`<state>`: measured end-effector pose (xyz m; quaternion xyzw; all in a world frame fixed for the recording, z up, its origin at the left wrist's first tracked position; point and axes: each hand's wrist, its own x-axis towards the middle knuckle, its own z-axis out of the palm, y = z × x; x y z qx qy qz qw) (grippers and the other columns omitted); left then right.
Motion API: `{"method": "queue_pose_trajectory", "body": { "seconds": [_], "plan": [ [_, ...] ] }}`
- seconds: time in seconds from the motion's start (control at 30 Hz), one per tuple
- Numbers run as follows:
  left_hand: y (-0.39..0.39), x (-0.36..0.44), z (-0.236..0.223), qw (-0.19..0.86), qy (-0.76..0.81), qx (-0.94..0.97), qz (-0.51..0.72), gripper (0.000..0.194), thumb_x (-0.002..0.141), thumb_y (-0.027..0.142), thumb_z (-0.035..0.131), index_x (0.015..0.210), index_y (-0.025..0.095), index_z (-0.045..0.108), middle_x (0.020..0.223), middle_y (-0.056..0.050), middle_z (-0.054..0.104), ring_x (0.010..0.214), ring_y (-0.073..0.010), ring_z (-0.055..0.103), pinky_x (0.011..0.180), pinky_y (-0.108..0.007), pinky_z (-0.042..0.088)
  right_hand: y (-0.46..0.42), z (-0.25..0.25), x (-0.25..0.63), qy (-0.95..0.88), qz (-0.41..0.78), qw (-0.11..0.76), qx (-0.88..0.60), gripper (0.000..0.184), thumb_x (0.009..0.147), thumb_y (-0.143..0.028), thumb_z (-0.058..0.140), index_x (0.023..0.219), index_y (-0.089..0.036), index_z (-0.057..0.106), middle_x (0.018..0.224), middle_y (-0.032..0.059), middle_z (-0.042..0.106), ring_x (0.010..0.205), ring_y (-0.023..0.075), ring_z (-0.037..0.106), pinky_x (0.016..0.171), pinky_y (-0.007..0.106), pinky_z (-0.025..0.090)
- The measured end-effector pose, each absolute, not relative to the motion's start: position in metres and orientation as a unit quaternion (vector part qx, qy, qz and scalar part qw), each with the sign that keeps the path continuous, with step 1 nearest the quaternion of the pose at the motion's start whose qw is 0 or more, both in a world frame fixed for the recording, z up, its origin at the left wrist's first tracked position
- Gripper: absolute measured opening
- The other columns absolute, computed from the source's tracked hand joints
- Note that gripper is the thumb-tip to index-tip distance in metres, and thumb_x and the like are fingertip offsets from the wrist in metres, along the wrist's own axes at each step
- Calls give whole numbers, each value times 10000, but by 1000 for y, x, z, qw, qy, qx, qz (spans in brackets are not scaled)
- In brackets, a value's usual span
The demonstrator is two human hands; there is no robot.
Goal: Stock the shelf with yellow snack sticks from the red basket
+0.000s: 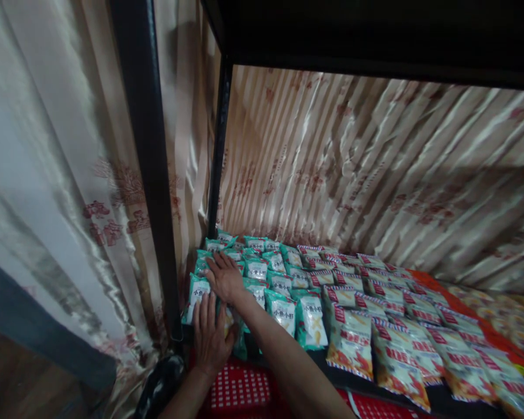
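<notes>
My left hand [212, 337] lies on the front teal snack bags at the shelf's left end, fingers stretched out and thumb apart. A teal bag [198, 289] shows just beyond its fingertips, and another lies partly hidden under the thumb. My right hand [226, 279] reaches across above it, palm down and fingers extended flat over teal bags in the rows behind. Neither hand is closed around a bag. More teal bags [282, 313] stand in rows right beside the right forearm.
White, red and orange snack bags [351, 340] fill the rows to the right, followed by an orange strip [458, 314]. Black posts [151, 145] frame the left, and a dark shelf [375, 41] hangs above. Patterned curtains [332, 157] surround the shelf. A red basket [240, 387] sits below.
</notes>
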<state>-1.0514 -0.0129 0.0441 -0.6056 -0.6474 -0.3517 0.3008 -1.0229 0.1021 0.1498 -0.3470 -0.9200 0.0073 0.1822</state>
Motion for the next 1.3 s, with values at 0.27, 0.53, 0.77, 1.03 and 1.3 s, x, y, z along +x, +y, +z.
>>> {"method": "queue_pose_trajectory", "body": {
  "seconds": [0.27,0.53,0.77,1.03,1.3],
  "plan": [
    [-13,-1054,50,257,-652,-613,-366,644,805,427,576,1370,166,411,1541,-172,143,1394,-351,192,1090,-550,221,130,164,-1003,-892,26,148,-427,537,954,-503,210,1380,-254,422,1498,68,320,1408,260,205,1118,474,197],
    [-10,-1053,47,263,-648,-611,-372,733,836,419,547,1458,197,230,1548,-165,105,1398,-357,176,1088,-565,214,136,158,-1000,-888,23,131,-440,535,960,-484,199,1402,-247,386,1481,87,351,1404,264,216,1126,474,155],
    [-16,-1053,51,269,-640,-615,-374,752,859,501,467,1470,177,171,1546,-162,109,1410,-352,130,1103,-561,184,125,165,-953,-863,-23,183,-471,520,964,-470,220,1399,-241,389,1515,90,269,1425,242,144,1126,472,156],
    [-17,-1050,48,258,-620,-647,-361,731,813,447,563,1446,220,275,1540,-122,160,1407,-338,160,1117,-541,187,125,139,-924,-843,-29,162,-511,490,953,-439,298,1357,-214,460,1407,128,450,1348,273,349,1074,514,272],
    [-18,-1053,49,254,-618,-649,-364,747,823,466,544,1451,183,256,1527,-150,192,1405,-327,180,1120,-527,182,110,152,-906,-824,-36,244,-510,469,966,-380,284,1372,-193,427,1497,116,312,1409,236,208,1115,488,200]
  ]
}}
